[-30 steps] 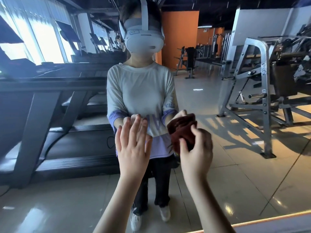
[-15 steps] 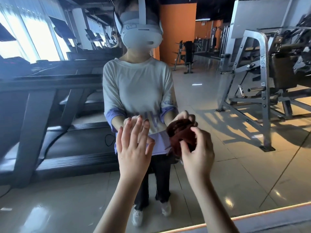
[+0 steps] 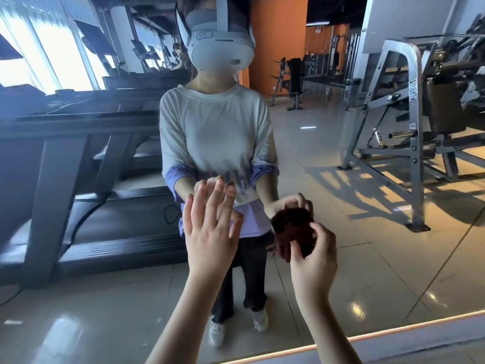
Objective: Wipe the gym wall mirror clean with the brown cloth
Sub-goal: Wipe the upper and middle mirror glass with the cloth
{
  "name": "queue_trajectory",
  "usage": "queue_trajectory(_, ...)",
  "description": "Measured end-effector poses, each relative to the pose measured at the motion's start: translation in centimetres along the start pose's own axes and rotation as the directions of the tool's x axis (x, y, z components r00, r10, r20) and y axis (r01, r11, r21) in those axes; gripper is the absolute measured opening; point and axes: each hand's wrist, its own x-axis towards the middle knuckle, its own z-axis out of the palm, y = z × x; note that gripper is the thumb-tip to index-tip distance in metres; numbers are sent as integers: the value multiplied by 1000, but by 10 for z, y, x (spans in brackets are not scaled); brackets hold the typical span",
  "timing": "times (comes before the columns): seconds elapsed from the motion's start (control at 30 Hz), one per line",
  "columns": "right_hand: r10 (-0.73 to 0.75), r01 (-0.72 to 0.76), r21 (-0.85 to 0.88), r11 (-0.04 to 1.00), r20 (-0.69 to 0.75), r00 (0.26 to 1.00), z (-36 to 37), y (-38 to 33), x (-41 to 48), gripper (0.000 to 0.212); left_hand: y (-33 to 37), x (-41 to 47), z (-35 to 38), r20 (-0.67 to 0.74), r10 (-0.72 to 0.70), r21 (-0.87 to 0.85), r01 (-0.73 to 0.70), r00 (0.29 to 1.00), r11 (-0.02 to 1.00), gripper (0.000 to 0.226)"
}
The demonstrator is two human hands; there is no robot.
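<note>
The gym wall mirror (image 3: 380,271) fills nearly the whole view and reflects me standing in front of it. My right hand (image 3: 313,261) grips the bunched brown cloth (image 3: 294,229) and holds it against the glass at waist height of my reflection. My left hand (image 3: 210,227) is raised beside it, fingers straight and spread, palm toward the mirror, holding nothing. Whether the left palm touches the glass I cannot tell.
The mirror's lit lower edge (image 3: 393,328) runs along the bottom right. Reflected in the glass are treadmills (image 3: 78,158) on the left, a steel weight machine (image 3: 409,122) on the right and a glossy tiled floor.
My right hand has carried the cloth down and slightly right along the mirror. The view has tilted up a little. My left hand stays raised and spread.
</note>
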Motion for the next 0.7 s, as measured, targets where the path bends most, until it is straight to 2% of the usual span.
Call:
queue_trajectory(0.2, -136, 131, 42, 990, 163, 977, 16, -18, -20, 66, 0, 0, 2, -12, -4, 9, 4, 1000, 1000, 65)
queue_trajectory(0.27, -122, 120, 26, 992, 91, 988, 9, -10, -6, 60, 0, 0, 1, -9, 4, 6, -4, 1000, 1000, 62)
queue_trajectory(0.33, -35, 35, 21, 999, -23, 999, -1, -2, 8, 54, 0, 1, 1, -5, 0, 1, 0, 1000, 1000, 59)
queue_trajectory(0.4, 10, -9, 28, 1000, -59, 998, -5, -5, 15, 54, 2, 1, 1, -7, -7, 1, 7, 1000, 1000, 57)
queue_trajectory(0.5, -118, 118, 43, 992, 11, 993, 0, -18, 14, 54, 4, 1, 1, -3, -19, 4, 19, 1000, 1000, 58)
queue_trajectory(0.57, -215, 214, 64, 975, -2, 977, -2, -24, 27, 49, 4, 0, 1, 0, -27, 11, 27, 1000, 1000, 62)
queue_trajectory(0.63, -206, 215, 92, 972, -95, 974, -9, -26, 52, 41, 4, 0, 1, -7, -27, 17, 27, 1000, 999, 65)
queue_trajectory(0.7, -104, 130, 126, 983, -196, 975, -18, -27, 76, 41, 6, 1, 1, -19, -33, 17, 34, 999, 999, 64)
